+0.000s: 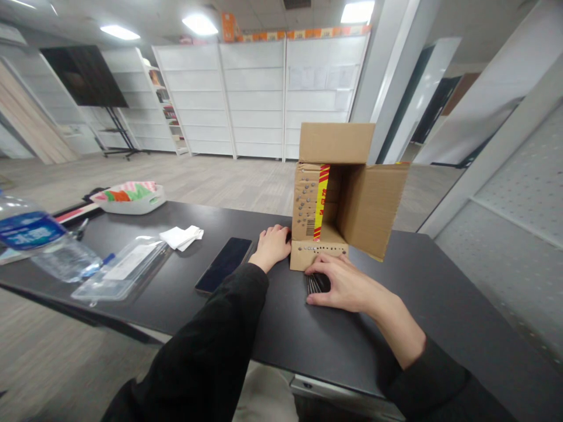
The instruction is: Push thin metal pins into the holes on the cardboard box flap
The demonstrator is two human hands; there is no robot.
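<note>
A cardboard box [336, 199] stands on its side with its opening facing me and its flaps spread. Round metal heads dot its left flap [305, 202]; a row of small holes and some metal heads runs along the lower flap [303, 262]. Beside the box's lower left corner, my left hand [273, 246] lies on the table with fingers extended against the cardboard, holding nothing visible. My right hand [345, 281] is at the lower flap's front edge, thumb and fingers closed around several thin metal rods [313, 285]. Their exact kind cannot be made out.
Left of my hands, a phone [224, 264] lies on the black table [281, 334]. Farther left are white tissues [181, 237], a clear plastic case [121, 272], a water bottle [48, 240] and a white basket [152, 202] with colourful contents. White shelving [250, 99] stands behind.
</note>
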